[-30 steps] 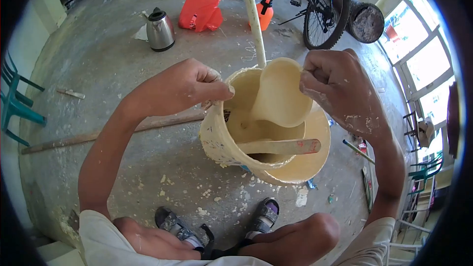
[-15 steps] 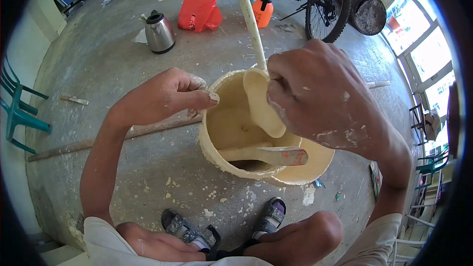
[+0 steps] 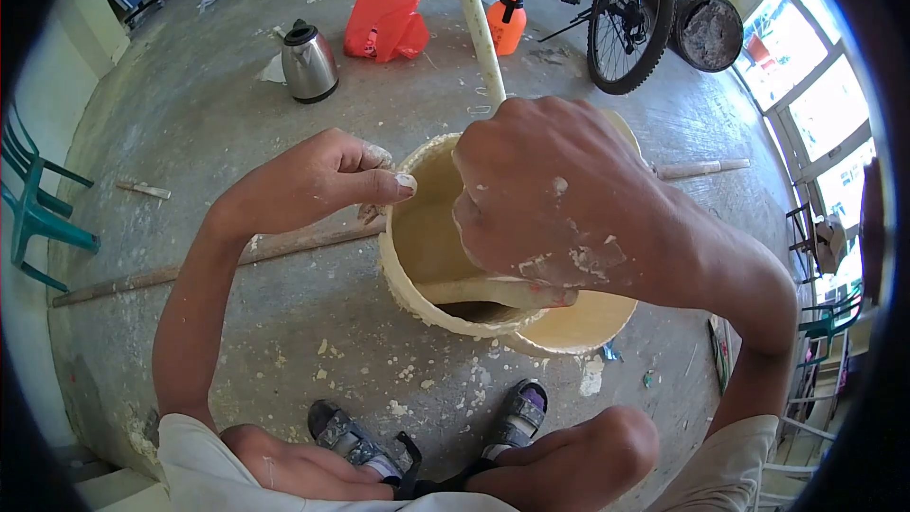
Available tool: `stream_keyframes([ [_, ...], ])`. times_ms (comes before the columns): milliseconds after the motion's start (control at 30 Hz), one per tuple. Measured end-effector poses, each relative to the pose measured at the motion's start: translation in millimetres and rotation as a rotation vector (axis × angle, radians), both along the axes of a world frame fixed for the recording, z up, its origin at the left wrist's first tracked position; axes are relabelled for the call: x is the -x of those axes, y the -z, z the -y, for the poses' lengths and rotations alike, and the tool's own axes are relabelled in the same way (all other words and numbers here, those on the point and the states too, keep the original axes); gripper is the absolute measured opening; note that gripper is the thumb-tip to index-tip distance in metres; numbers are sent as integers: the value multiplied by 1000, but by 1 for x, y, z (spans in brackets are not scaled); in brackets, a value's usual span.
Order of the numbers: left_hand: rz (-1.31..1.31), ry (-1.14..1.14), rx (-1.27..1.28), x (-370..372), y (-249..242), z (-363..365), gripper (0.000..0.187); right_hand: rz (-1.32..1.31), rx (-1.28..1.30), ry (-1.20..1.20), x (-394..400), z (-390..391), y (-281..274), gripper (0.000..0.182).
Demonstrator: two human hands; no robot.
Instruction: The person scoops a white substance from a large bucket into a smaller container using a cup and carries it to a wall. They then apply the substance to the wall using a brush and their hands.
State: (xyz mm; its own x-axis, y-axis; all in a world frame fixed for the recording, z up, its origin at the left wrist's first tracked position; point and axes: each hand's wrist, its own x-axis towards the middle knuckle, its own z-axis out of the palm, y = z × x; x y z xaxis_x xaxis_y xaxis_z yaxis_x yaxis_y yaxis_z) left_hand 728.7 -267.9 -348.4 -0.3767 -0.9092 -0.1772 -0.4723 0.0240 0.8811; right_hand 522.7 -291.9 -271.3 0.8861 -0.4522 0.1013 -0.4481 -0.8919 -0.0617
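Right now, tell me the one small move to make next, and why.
I'd probably raise the right hand and its cream scoop a little, clear of the flat stick. The stick lies across the bucket and the hand overlaps it in this view; whether they touch is hidden. The left hand, at the bucket's rim, could steady it.

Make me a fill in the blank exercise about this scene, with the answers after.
The left hand is at the rim of the round cream-coloured bucket; over its opening is the ____.
The ____ plastic bag sits between the silver metal kettle and the orange plastic spray bottle.
In the picture, the black bicycle stands to the ____ of that bottle.

Missing words: right hand; red; right.
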Motion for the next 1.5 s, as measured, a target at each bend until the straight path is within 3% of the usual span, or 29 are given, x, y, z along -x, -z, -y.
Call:
stream_keyframes([
  [133, 30, 6, 6, -1, -1, 0, 41, -217, -127, 16, -5, -2, -10, 18],
  [200, 31, -1, 9, -1, -1, -1, 42, -93, -105, 34, -9, -1, 2, 19],
  [333, 52, 9, -17, -3, -3, -1, 36, -126, -71, 50, -11, 0, 18, 17],
  [400, 69, 4, -53, -4, -6, -1, 30, 277, 96, -219, -1, 8, 26, 18],
  [533, 90, 22, -47, -6, -6, -4, 31, 235, 119, -184, 14, 24, 12, 19],
  [567, 76, 14, -50, -7, -4, -5, 31, 223, 127, -169, 16, 26, 7, 20],
  [633, 88, 16, -42, -9, -3, -5, 32, 123, -177, 162, 16, 23, -10, 19],
  [767, 108, 24, -22, -12, -2, -5, 33, 166, -301, 292, 36, 22, -18, 19],
  [867, 79, 23, 26, -10, 0, -7, 44, 284, -367, 375, 55, 23, -14, 19],
  [933, 92, 23, 32, -11, 0, -7, 44, 471, -555, 479, 63, 20, -11, 15],
  [1067, 90, -20, -19, -8, -5, -9, 33, 571, -601, 465, 85, 22, 3, 12],
  [1167, 141, -23, 28, -9, -2, -9, 44, 599, -660, 557, 103, 25, 12, 14],
  [1500, 6, -52, -12, -2, -1, -12, 40, 762, -808, 662, 155, 28, 59, 26],
])
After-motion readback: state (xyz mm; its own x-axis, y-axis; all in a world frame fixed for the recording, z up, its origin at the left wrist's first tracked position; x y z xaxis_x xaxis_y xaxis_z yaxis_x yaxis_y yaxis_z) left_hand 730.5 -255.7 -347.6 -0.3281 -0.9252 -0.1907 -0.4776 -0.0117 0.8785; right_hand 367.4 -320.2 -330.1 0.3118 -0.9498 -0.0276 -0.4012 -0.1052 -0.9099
